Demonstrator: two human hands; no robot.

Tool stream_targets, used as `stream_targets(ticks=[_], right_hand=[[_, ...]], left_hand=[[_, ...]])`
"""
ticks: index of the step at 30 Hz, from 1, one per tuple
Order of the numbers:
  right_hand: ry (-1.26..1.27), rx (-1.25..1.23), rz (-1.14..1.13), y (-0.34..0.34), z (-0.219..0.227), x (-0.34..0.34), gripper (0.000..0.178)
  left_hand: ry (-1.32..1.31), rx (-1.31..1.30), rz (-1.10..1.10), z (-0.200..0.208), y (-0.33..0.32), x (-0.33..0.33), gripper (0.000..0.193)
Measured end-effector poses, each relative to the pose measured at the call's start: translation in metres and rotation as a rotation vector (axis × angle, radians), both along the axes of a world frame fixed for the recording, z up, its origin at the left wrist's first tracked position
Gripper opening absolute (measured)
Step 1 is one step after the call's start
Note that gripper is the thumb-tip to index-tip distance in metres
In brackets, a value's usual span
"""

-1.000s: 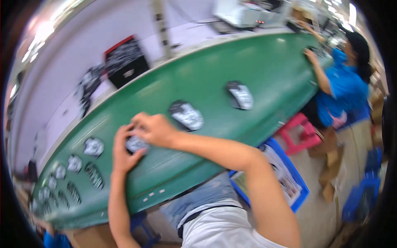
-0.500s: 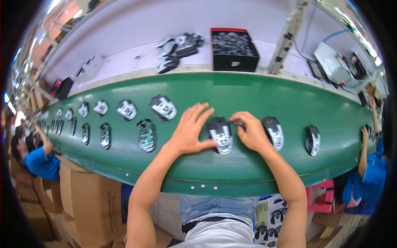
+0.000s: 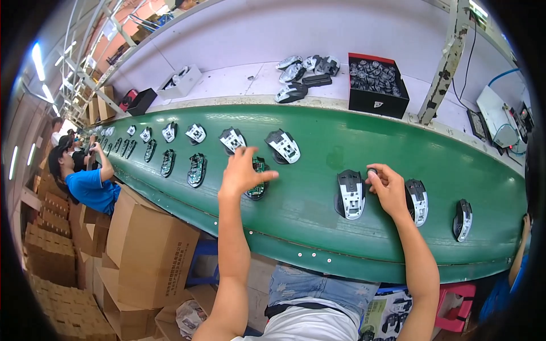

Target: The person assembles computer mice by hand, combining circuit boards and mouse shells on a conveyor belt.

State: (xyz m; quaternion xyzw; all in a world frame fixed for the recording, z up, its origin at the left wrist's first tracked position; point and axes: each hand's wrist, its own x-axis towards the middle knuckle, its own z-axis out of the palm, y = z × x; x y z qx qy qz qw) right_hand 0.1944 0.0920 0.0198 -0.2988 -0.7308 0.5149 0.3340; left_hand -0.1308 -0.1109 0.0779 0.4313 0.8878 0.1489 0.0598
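My left hand point(image 3: 244, 175) is spread, with thumb and fingers apart, over a mouse base with a green circuit board point(image 3: 259, 181) that it partly covers. Whether it touches the board I cannot tell. A black-and-white mouse shell point(image 3: 282, 146) lies just beyond it. My right hand point(image 3: 388, 190) pinches a small dark wheel-like part point(image 3: 372, 171) between thumb and fingertips. Just left of that hand, another mouse shell point(image 3: 351, 194) lies on the green belt point(image 3: 318, 238). A further mouse shell point(image 3: 418, 202) sits partly behind my right hand.
Rows of mouse shells and boards run off to the left. On the back shelf stand a black box point(image 3: 375, 105) of small dark parts, loose mouse shells point(image 3: 293, 92) and a metal post point(image 3: 446, 62). A person in blue point(image 3: 91, 184) works at left; cardboard boxes point(image 3: 145, 250) stand below.
My left hand has moved left, away from the mouse shell to the circuit board. My right hand still pinches the small part beside the shell. The view has turned to the left.
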Motion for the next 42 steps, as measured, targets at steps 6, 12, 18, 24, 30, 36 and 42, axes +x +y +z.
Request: stream_targets(ticks=[6,12,18,24,30,36,42], right_hand=[[0.011,-0.031,-0.043,0.006,-0.005,0.003,0.03],[0.128,-0.172,-0.05,0.003,0.009,-0.003,0.031],[0.122,-0.001,-0.014,0.006,0.012,0.005,0.035],[0.123,0.066,0.054,0.003,0.007,0.0,0.023],[-0.026,0.154,0.086,-0.028,0.024,-0.018,0.025],[-0.111,0.362,0.126,-0.044,0.029,-0.037,0.028],[-0.188,0.704,0.107,-0.067,0.043,-0.058,0.031]], left_hand=[[0.218,0.095,-0.048,-0.045,-0.035,0.038,0.083],[0.103,0.115,-0.172,-0.034,-0.027,0.097,0.087],[-0.089,0.132,-0.47,-0.038,0.032,0.11,0.079],[-0.098,0.503,-0.686,-0.056,0.066,0.06,0.028],[-0.19,0.469,-0.758,-0.062,0.069,0.043,0.026],[-0.283,0.428,-0.831,-0.057,0.064,0.037,0.033],[-0.148,0.578,-0.727,-0.078,0.069,0.052,0.016]])
